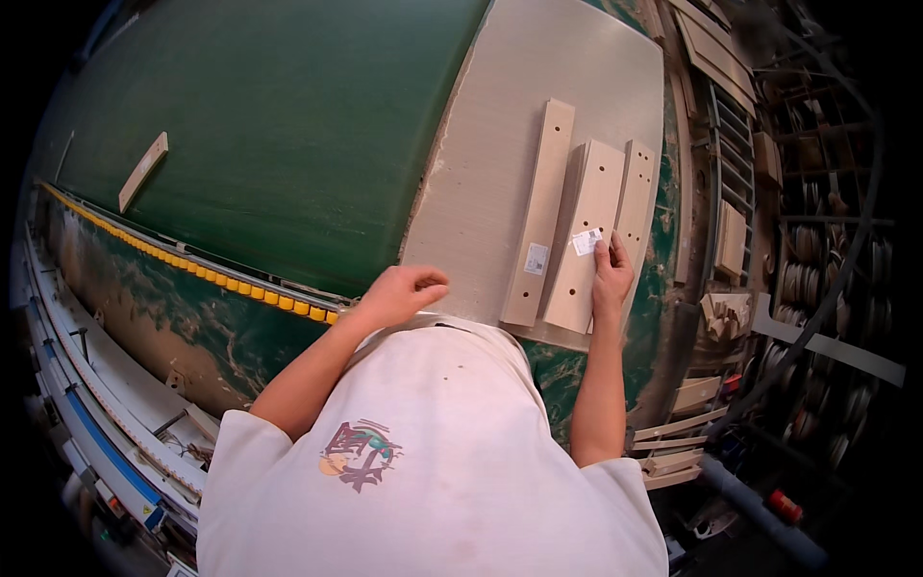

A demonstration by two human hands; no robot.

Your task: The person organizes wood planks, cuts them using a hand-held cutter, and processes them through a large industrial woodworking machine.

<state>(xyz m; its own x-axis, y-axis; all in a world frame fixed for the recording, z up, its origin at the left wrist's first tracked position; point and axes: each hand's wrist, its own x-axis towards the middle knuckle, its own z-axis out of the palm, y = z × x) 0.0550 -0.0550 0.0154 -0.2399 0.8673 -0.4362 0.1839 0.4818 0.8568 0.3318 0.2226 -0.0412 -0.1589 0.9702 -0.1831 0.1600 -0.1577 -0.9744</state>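
My right hand (pixel 612 274) reaches over a stack of pale wooden boards (pixel 575 288) with drilled holes. Its thumb and fingers pinch the corner of a white printed label (pixel 585 241), which lies slanted on the top board. To the left of that stack is another pale board (pixel 543 207), with a white label (pixel 536 259) stuck near its closer end. A shorter drilled board (pixel 636 192) lies to the right, partly behind the stack. My left hand (pixel 396 294) hovers in front of my waist with its fingers curled in, and nothing shows in it.
The boards rest on a greyish panel (pixel 481 173) beside a wide green surface (pixel 317 125). A small board (pixel 143 171) lies far left, above a row of yellow rollers (pixel 240 286). Shelving (pixel 827 240) and stacked wood strips (pixel 673 452) stand at the right.
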